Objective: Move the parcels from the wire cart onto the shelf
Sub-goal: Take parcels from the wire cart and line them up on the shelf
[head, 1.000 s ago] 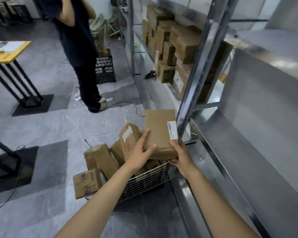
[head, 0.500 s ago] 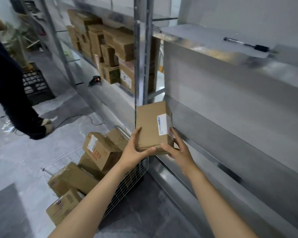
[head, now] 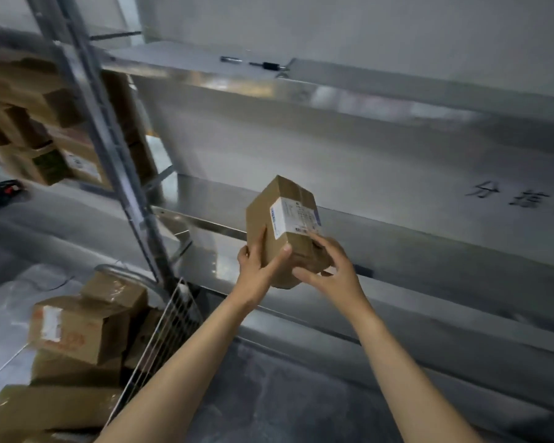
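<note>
A brown cardboard parcel point(head: 280, 215) with a white label is held up in front of the metal shelf point(head: 413, 238), at the height of its middle board. My left hand point(head: 259, 270) grips the parcel's near left side, thumb on the front face. My right hand point(head: 331, 271) holds its lower right corner from below. The wire cart point(head: 167, 330) stands at the lower left, with several brown parcels point(head: 77, 327) stacked in it.
A steel upright post point(head: 109, 148) divides the shelving. The bay to its left holds several stacked cardboard boxes point(head: 45, 135). A small black and red tool point(head: 5, 190) lies on a low board at the far left. A pen point(head: 263, 63) lies on the upper board.
Both hands have carried the parcel up and to the right, away from the cart and toward the shelf's middle board. My view has swung right, and the standing person is out of view.
</note>
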The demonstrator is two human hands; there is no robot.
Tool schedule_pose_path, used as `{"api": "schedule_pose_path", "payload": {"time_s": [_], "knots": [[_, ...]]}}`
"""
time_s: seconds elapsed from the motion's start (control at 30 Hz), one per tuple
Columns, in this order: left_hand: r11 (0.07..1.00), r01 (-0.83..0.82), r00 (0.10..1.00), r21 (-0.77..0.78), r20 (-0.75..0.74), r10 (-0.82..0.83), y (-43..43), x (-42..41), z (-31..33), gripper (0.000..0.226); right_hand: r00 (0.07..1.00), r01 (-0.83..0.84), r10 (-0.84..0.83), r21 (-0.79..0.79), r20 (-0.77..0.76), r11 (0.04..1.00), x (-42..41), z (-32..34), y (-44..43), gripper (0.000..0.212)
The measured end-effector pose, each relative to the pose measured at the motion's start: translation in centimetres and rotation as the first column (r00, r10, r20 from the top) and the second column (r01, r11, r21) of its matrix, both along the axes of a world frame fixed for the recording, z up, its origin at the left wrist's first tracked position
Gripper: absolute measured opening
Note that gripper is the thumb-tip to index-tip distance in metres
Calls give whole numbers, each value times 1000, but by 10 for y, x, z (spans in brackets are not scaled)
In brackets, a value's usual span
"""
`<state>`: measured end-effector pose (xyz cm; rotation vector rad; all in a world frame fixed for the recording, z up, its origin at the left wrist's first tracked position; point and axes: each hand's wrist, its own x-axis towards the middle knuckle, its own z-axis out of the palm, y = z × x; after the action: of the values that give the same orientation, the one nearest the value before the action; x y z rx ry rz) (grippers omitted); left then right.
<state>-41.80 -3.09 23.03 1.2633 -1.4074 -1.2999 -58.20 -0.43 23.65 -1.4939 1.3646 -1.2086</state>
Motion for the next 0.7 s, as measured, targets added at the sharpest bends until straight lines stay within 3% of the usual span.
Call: {"api": "schedule_pose_path", "payload": {"time_s": [0.13,0.23,0.33,0.7], "knots": [[992,127,988,-18,-90,-128,5,-40,0,75,995,46,-45,-12,94,999,-47,10,24,50],[980,194,967,-37,-163,-198,16,-74,13,64,980,130,-128,-2,155,992,-78,9,42,57],[961,275,939,-15,-212,-272,21,-106,17,69,958,192,-198,45,209,980,-113,9,60,69],[891,452,880,-34,-147,-452,92,-253,14,59,926,307,-310,46,218,950,-251,10,150,78]]}}
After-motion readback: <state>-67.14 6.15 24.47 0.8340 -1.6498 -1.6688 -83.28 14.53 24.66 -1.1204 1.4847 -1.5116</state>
